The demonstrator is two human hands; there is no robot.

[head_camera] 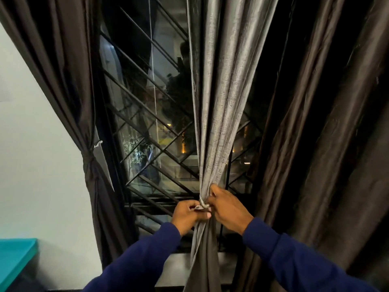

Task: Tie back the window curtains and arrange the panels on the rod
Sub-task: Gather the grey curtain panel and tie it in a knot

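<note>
Both hands, left hand & right hand, pinch tie round grey curtain.

The grey centre curtain is woven cloth with a slubbed, faintly shiny face. The dark side curtains look smooth and satiny. The window grille is matt black metal.

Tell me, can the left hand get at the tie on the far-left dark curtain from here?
Probably yes. That tie hangs in the open with nothing in front, but the left hand is pinching the grey panel's tie and must let go first.
</note>
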